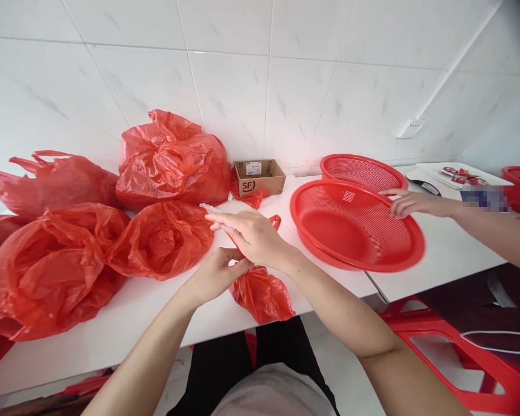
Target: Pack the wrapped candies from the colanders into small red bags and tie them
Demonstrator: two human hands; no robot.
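A small red plastic bag (264,297) with something bundled inside rests at the table's front edge, in front of my body. My left hand (219,274) is closed around its gathered neck. Just above it, my right hand (257,237) crosses over with long, flat fingers and the thumb pressed in; a red strip of the bag shows between them. A bit of whitish, crumpled material sticks out at its fingertips; what it is I cannot make out. One loop of the bag shows behind my right hand. The bag's contents are hidden.
Several red plastic bags (173,164) crowd the left of the white table (186,312). A small cardboard box (262,184) stands by the tiled wall. Right of my hands are two red baskets (355,263); another person's hand (409,202) grips the nearer one. A red stool (442,329) stands below.
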